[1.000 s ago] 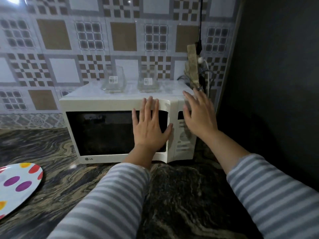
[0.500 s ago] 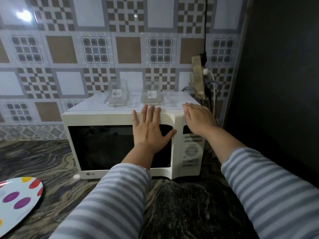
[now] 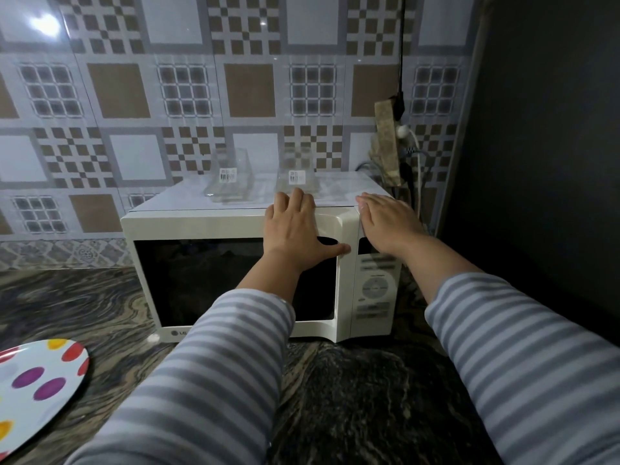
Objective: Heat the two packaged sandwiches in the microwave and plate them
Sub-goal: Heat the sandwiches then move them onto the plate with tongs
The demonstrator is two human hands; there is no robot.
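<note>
Pressing: left hand (image 3: 295, 229) lies flat on the upper right of the microwave (image 3: 214, 226) door, fingers straight and reaching over the top edge, thumb spread toward the door's right rim.
Right hand: right hand (image 3: 385, 223) rests flat on the top corner above the control panel (image 3: 375, 290), fingers straight and together, gripping nothing.
Change: a second ago the door stood slightly proud at its right edge; now it sits flush with the panel, and both hands have slid up toward the top.
Meaning: door looks latched, so I judge the loading step done and the timer setting next.
Sandwiches: not visible; the door window is dark, so I cannot tell whether both packages are inside, though that seems likely.
Plate: spotted plate (image 3: 37, 391) waits on the dark marbled counter (image 3: 352, 397), well left of the microwave, nothing on the part in view.
Top of oven: two clear glass containers (image 3: 231, 179) with barcode labels stand just behind the left fingertips.
Risk: a shove could jostle that glass.
</note>
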